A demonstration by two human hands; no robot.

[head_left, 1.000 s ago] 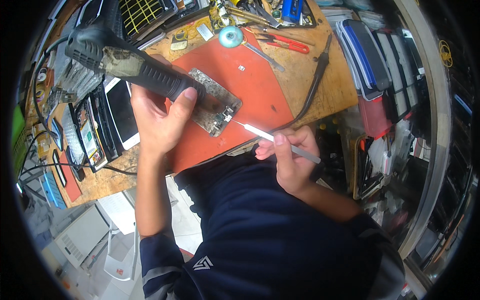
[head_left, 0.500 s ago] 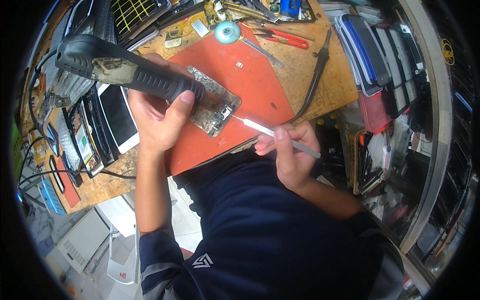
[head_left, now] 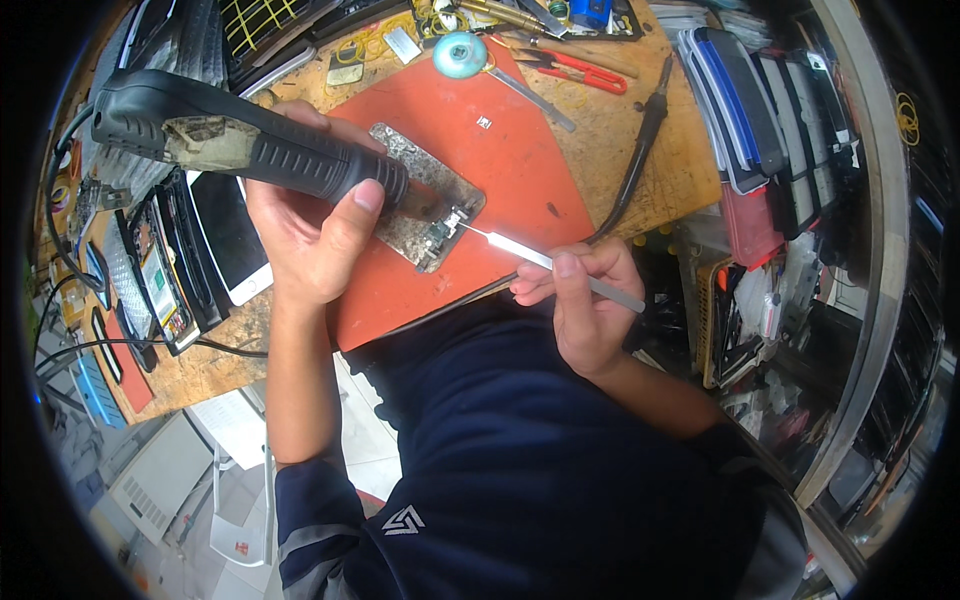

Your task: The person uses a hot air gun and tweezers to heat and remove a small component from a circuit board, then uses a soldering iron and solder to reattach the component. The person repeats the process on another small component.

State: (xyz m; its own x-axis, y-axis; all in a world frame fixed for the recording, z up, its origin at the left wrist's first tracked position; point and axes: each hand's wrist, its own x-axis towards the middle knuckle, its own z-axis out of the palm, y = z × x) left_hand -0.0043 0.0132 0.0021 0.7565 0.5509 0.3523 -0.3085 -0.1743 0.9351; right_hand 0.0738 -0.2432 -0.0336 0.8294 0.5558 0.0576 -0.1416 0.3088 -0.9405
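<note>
My left hand [head_left: 320, 230] is closed round the black grip of a hot air gun [head_left: 240, 140], its nozzle aimed down at a small circuit board [head_left: 438, 232]. That board sits at the near right end of a stained metal plate [head_left: 410, 160], which lies on an orange mat [head_left: 500, 170]. Between the fingers of my right hand [head_left: 590, 300] is a slim silver tweezer-like tool [head_left: 560, 268]. Its thin tip reaches the board's right edge, close to the nozzle; whether it touches cannot be told.
Behind the plate lie a round teal-lidded container [head_left: 460, 55], red-handled cutters [head_left: 575, 72] and a flat metal tool [head_left: 535, 100]. A soldering iron [head_left: 640, 150] rests on the wooden table's right. Phone [head_left: 232, 235] and device parts stand at left; stacked cases [head_left: 735, 110] fill the right.
The view has shifted slightly. Both hands keep their grips, and the tool's tip stays at the board beside the nozzle.
</note>
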